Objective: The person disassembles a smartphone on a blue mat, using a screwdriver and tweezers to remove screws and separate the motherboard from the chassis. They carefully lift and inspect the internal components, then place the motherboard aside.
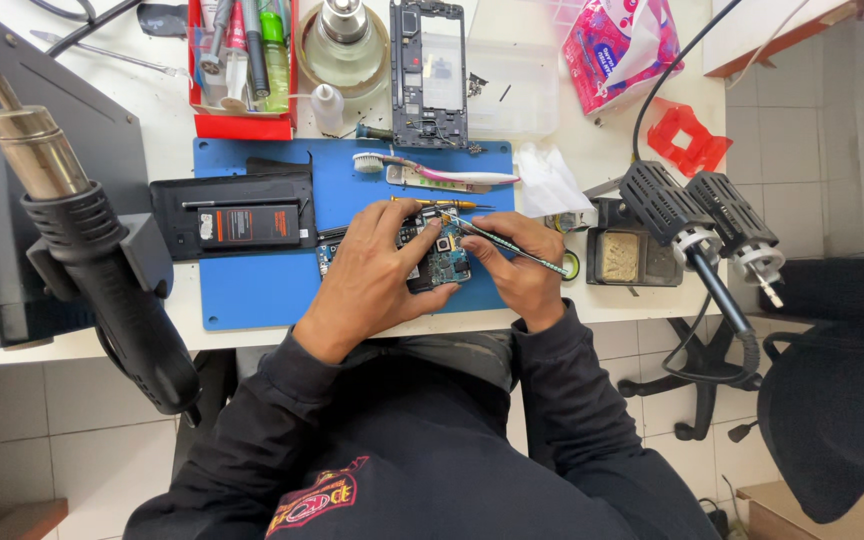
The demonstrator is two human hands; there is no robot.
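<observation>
From the head camera, looking straight down, the person's left hand (377, 262) lies spread over a small phone circuit board (442, 255), fingers pressing its left edge and top so that it sits pinned flat against the blue work mat (252, 290), which appears to steady it for fine work. The right hand (517, 262) is closed in a pencil-like pinch around slim tweezers (507, 243), their tips angled down to the board's upper right, where the small components lie; the long handle slants away to the right past the knuckles. The board lies near the front edge of the mat, just ahead of the person's chest, with both wrists resting at the edge of the white surface (177, 120) for support. On the mat to the left lies an opened phone back with its black battery (249, 226) facing up, set aside but within reach. Behind the hands rest a pink-handled toothbrush (432, 172), and farther back a bare phone frame (428, 72) standing lengthwise. A red tool holder (242, 70) with pens and tubes stands at the back left beside a glass bottle (344, 45). A hot-air gun (102, 270) hangs in its cradle at the left edge, nozzle up, and two black handpieces (697, 215) lie at the right beside a small tray with a sponge (618, 257).
</observation>
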